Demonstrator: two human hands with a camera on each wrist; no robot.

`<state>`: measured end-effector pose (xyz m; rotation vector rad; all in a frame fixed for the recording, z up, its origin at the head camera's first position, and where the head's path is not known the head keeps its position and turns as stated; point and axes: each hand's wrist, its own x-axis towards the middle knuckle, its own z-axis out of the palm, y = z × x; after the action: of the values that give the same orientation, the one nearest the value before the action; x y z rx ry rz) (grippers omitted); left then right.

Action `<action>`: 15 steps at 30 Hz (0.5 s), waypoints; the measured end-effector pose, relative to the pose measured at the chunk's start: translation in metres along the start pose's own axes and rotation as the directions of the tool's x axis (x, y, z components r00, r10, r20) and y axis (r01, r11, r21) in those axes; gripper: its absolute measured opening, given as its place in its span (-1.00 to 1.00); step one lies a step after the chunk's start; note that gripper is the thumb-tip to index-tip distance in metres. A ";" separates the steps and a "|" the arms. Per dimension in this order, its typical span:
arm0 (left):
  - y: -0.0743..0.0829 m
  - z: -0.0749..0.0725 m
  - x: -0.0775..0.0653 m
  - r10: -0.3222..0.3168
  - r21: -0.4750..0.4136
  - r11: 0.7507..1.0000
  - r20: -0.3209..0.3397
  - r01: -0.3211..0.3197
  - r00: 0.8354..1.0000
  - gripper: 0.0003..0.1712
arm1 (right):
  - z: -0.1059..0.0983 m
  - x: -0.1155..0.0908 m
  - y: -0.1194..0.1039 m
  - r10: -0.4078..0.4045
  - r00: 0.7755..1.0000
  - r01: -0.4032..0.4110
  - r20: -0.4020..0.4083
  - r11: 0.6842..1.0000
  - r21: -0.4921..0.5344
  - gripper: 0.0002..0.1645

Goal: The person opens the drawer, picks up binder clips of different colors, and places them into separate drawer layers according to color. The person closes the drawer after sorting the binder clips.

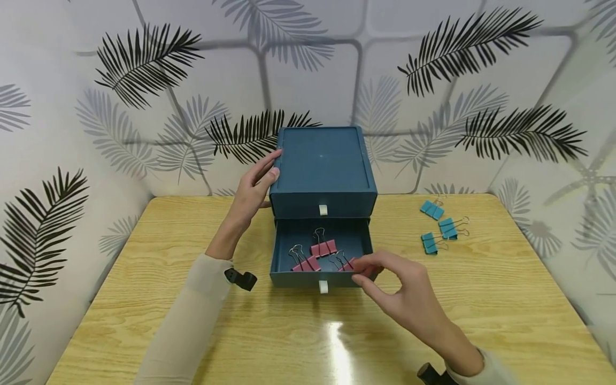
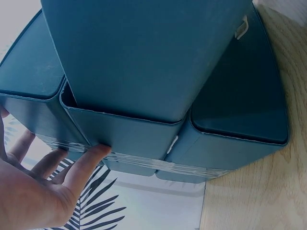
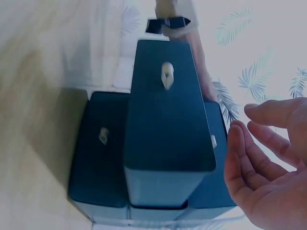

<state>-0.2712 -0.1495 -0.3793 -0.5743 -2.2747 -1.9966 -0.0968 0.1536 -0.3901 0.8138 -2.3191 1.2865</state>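
A dark blue drawer box [image 1: 321, 160] stands at the back of the table, and its middle drawer [image 1: 291, 279] is pulled out. Pink binder clips lie inside: one at the left [image 1: 307, 264], one farther back [image 1: 324, 248] and one at the front right [image 1: 347, 264]. My left hand [image 1: 247, 198] rests on the box's left side, fingers spread along it. At the drawer's front right corner hovers my right hand [image 1: 406, 286], its fingertips overlapping the nearest pink clip in the head view. The right wrist view shows nothing between its thumb and loosely bent fingers.
Turquoise binder clips lie right of the box: one at the back [image 1: 432, 209], one in the middle [image 1: 448, 229] and one in front [image 1: 429, 243]. A leaf-patterned backdrop [image 1: 327, 80] rises behind the wooden table [image 1: 481, 305]. White pull tabs [image 1: 323, 210] stick out from the drawer fronts.
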 end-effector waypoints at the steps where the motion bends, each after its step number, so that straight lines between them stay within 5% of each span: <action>1: 0.000 0.000 0.000 0.000 0.000 1.000 -0.001 0.000 1.000 -0.43 | 0.002 -0.003 -0.001 0.003 1.000 -0.003 0.002 1.000 0.019 -0.66; 15: -0.001 -0.001 0.000 -0.004 0.002 1.000 -0.001 0.004 1.000 -0.43 | 0.036 -0.026 0.005 0.147 0.981 -0.171 0.127 0.965 0.199 -0.73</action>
<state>-0.2717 -0.1505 -0.3797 -0.5687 -2.2784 -1.9961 -0.0816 0.1328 -0.4262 0.7949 -2.4065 1.6145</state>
